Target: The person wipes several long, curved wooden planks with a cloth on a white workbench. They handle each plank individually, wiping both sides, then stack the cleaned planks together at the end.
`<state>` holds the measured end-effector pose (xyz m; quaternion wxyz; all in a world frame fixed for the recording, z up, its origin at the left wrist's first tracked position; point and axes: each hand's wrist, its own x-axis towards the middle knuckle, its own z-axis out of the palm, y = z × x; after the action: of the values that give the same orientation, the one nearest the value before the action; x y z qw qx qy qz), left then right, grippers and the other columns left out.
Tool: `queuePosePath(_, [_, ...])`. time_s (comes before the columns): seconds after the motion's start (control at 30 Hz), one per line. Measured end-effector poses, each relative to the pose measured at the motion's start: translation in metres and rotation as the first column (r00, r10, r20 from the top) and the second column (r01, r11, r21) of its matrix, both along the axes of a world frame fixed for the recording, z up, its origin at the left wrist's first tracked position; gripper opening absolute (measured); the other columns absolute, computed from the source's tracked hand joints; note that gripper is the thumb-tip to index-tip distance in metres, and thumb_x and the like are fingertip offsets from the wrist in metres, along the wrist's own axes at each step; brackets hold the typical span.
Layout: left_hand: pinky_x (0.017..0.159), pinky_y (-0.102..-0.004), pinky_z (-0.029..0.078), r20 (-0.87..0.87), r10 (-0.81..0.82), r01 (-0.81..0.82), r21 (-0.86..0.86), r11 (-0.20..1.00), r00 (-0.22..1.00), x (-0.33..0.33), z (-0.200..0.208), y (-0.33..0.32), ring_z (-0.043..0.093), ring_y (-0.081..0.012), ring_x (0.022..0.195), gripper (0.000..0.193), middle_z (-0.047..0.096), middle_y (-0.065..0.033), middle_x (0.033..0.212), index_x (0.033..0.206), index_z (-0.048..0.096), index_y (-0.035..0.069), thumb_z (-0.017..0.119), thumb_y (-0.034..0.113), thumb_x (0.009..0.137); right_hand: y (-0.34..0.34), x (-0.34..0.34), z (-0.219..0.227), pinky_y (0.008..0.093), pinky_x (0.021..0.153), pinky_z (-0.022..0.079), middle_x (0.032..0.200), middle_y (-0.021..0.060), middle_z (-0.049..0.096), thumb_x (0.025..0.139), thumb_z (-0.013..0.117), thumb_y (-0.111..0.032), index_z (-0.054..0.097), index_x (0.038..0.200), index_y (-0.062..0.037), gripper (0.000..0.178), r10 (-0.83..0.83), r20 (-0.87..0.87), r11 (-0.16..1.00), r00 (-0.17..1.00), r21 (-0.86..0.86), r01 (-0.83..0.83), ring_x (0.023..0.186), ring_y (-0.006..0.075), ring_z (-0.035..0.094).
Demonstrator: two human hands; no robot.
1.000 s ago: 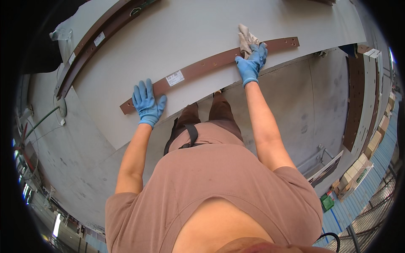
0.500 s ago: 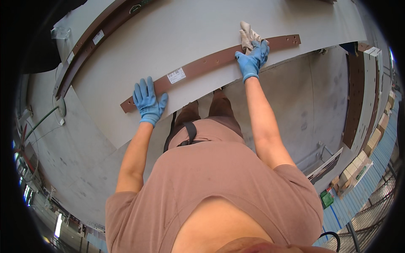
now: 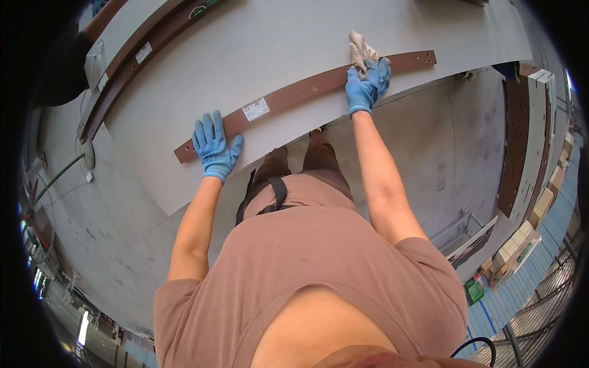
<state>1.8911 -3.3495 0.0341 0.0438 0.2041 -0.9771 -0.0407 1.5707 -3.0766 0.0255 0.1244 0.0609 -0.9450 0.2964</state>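
A long brown board point(image 3: 310, 88) with a few holes and a white label point(image 3: 256, 109) lies slantwise across the pale tabletop point(image 3: 245, 55). My left hand point(image 3: 215, 147), in a blue glove, rests with fingers stretched out over the board near its left end. Toward the right end, my right hand point(image 3: 366, 89), gloved the same way, is closed on a crumpled beige cloth point(image 3: 361, 50) and lies against the board. Part of the cloth sticks out beyond the fingers; the rest is hidden under the hand.
More brown boards point(image 3: 132, 70) with labels lie at the far left, beside a person's dark sleeve point(image 3: 64, 73). Stacked brown and white boards point(image 3: 521, 141) stand at the right. A green hose point(image 3: 58, 178) hangs at the left; a green box point(image 3: 473, 290) sits lower right.
My right hand has shifted slightly and its fingers are drawn in closer on the cloth. My left hand stays nearly in place. The other person's arm has moved at the far left.
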Motion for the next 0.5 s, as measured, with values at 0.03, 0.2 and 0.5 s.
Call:
queuePosePath(0.03, [0.119,-0.06,0.029,0.012,0.009,-0.009,0.001,1.0,1.0,0.0,0.0,0.0,0.04,-0.0488,0.146,0.093,0.044,-0.0239,0.161,0.166,0.037,0.013,0.058,0.065,0.093,-0.007,0.008,0.004,0.0557,0.125,0.029,0.157,0.0225,0.05,0.081,0.078,-0.019,0.067,0.128,-0.0078,0.05,0.001,-0.09,0.999,0.996,0.052,0.004,0.15,0.0424,0.04])
queuePosePath(0.2, [0.121,-0.0595,0.028,0.016,-0.008,0.008,0.002,1.0,1.0,0.0,0.0,0.0,0.039,-0.0493,0.147,0.093,0.043,-0.0241,0.162,0.166,0.036,0.011,0.058,0.065,0.093,-0.064,0.093,0.029,0.0536,0.121,0.038,0.145,0.019,0.063,0.079,0.067,-0.008,0.068,0.135,-0.0099,0.056,0.515,0.089,0.833,0.852,0.18,-0.523,0.139,0.0377,0.055])
queuePosePath(0.5, [0.123,-0.0592,0.027,0.046,-0.017,0.017,0.0,1.0,0.999,0.004,-0.004,-0.002,0.037,-0.0497,0.149,0.092,0.041,-0.0241,0.164,0.166,0.036,0.01,0.059,0.063,0.094,0.104,-0.096,-0.014,0.0522,0.116,0.043,0.147,0.0189,0.062,0.088,0.063,-0.007,0.068,0.13,-0.0051,0.043,0.367,-0.109,0.927,0.924,0.125,-0.353,0.137,0.0392,0.056])
